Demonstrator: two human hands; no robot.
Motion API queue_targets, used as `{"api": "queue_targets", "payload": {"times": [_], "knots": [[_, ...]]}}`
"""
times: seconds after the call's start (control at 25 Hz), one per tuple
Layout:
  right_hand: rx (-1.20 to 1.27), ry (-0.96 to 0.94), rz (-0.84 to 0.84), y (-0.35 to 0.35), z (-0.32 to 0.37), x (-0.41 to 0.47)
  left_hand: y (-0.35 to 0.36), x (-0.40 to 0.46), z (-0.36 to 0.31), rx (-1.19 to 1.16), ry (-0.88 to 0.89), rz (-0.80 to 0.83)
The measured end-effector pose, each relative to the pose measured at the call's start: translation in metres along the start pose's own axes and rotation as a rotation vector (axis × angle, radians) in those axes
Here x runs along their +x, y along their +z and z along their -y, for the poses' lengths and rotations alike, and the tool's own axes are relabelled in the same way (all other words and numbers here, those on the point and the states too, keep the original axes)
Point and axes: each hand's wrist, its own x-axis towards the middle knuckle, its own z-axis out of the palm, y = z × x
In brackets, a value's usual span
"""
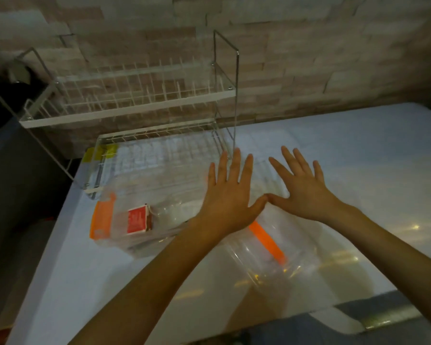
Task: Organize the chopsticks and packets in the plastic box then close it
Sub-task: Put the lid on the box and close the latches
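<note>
A clear plastic box (159, 240) with a clear lid and orange latches (102, 217) lies on the white table. One orange latch (268, 241) shows at its right side. Through the lid I see a red packet (137, 219); the chopsticks are not clearly visible. My left hand (230, 195) and my right hand (301, 190) lie flat on top of the lid, fingers spread, thumbs touching.
A two-tier wire dish rack (139, 100) stands behind the box against a brick wall. Yellow items (100, 153) sit at the rack's lower left. The white table (358, 170) extends to the right; its front edge (309, 317) is near me.
</note>
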Motion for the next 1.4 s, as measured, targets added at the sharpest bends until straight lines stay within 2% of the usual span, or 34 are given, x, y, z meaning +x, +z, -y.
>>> {"api": "queue_targets", "payload": {"times": [0.24, 0.4, 0.6, 0.76, 0.92, 1.04, 1.12, 1.24, 1.4], "knots": [[0.067, 0.079, 0.151, 0.04, -0.036, -0.016, 0.051, -0.028, -0.032, -0.264, -0.08, 0.221], [0.125, 0.141, 0.268, 0.076, -0.046, -0.025, 0.089, -0.047, -0.033, -0.323, -0.28, 0.313], [0.193, 0.16, 0.306, 0.101, -0.048, -0.035, 0.116, -0.055, -0.038, -0.356, -0.53, 0.331], [0.408, 0.195, 0.259, 0.102, -0.046, -0.038, 0.121, -0.055, -0.04, -0.431, -0.613, 0.321], [0.466, 0.284, 0.157, 0.105, -0.048, -0.042, 0.119, -0.051, -0.044, -0.646, -0.663, 0.24], [0.489, 0.42, 0.042, 0.105, -0.055, -0.046, 0.11, -0.049, -0.054, -1.086, -0.72, 0.073], [0.522, 0.484, -0.012, 0.103, -0.063, -0.05, 0.104, -0.047, -0.06, -1.273, -0.739, -0.005], [0.587, 0.527, -0.094, 0.094, -0.074, -0.057, 0.097, -0.042, -0.062, -1.391, -0.69, -0.12], [0.663, 0.512, -0.193, 0.083, -0.068, -0.062, 0.079, -0.035, -0.068, -1.401, -0.585, -0.165]]}}
